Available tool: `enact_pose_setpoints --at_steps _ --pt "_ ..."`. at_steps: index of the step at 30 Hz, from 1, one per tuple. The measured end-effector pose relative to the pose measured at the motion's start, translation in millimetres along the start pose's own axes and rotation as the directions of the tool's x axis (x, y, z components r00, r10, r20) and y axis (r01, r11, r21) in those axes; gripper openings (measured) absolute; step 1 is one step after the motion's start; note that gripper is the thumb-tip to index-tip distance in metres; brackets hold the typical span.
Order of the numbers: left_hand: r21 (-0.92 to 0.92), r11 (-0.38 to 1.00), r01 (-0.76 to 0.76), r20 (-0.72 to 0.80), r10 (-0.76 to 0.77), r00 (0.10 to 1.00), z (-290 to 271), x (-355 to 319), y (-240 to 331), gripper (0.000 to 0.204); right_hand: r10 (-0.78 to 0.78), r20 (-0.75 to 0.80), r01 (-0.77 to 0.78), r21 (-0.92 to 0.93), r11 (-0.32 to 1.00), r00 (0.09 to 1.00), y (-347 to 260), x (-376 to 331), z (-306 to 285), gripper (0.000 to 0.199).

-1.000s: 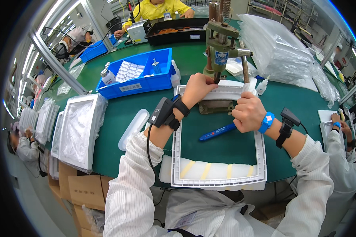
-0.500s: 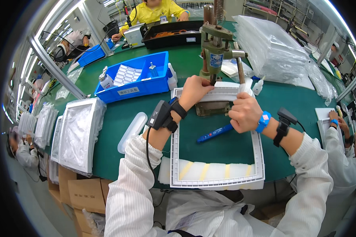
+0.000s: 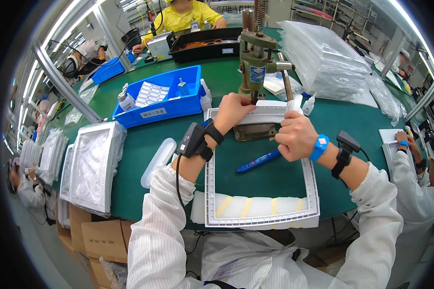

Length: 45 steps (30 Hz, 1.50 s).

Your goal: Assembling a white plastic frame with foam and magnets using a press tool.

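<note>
A white rectangular frame [image 3: 310,188] lies in front of me, its far side on the metal base of a green hand press [image 3: 255,60]. My left hand [image 3: 232,114] is closed at the frame's far side, fingertips pinched beside the tip of the press ram; what they hold is too small to make out. My right hand [image 3: 296,136] is wrapped round the press lever [image 3: 285,82], whose lower end is covered in white material. Inside the frame's opening, a blue pen [image 3: 258,162] rests on the green table. White foam with yellow stripes [image 3: 260,206] lies under the near side.
Left of the press stands a blue divided bin [image 3: 154,113] with labels and bottles. A clear oblong tray [image 3: 158,163] and bagged frames [image 3: 92,166] lie further left. A small white bottle [image 3: 309,104] and a plastic-wrapped stack [image 3: 323,60] are at right. Other people work around the table.
The whole view has shifted slightly. Both hands keep their places at the frame and the lever, with no clear movement of frame or press.
</note>
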State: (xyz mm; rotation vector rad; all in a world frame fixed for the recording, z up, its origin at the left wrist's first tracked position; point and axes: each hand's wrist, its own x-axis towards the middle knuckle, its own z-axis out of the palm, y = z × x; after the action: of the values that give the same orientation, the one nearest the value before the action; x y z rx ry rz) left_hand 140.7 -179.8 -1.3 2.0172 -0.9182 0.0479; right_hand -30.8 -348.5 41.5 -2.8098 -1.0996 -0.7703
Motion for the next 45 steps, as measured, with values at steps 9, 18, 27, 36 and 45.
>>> enact_pose_setpoints --at_steps 9,18,27,36,45 --pt "-0.027 1.0 -0.006 -0.009 0.005 1.0 -4 4 -8 0.031 0.459 0.007 -0.318 0.731 0.604 0.888 25 48 -116 0.019" --pt "-0.041 0.998 0.05 0.035 -0.049 0.998 1 4 -3 0.027 0.654 -0.395 0.148 0.904 0.4 0.645 231 160 -56 0.022" --pt "-0.029 0.999 -0.038 0.015 0.038 0.999 5 5 2 0.023 0.797 -0.409 -0.317 0.76 0.567 0.445 253 142 -2 0.044" --pt "-0.124 0.99 0.06 0.066 -0.053 0.996 -15 10 -7 0.026 0.757 0.215 -0.785 0.103 0.611 0.617 0 -27 -61 0.029" --pt "0.11 0.99 -0.091 0.293 0.055 0.955 -49 8 -5 0.028 0.779 0.512 -0.924 0.089 0.371 0.362 -75 -76 -65 0.038"
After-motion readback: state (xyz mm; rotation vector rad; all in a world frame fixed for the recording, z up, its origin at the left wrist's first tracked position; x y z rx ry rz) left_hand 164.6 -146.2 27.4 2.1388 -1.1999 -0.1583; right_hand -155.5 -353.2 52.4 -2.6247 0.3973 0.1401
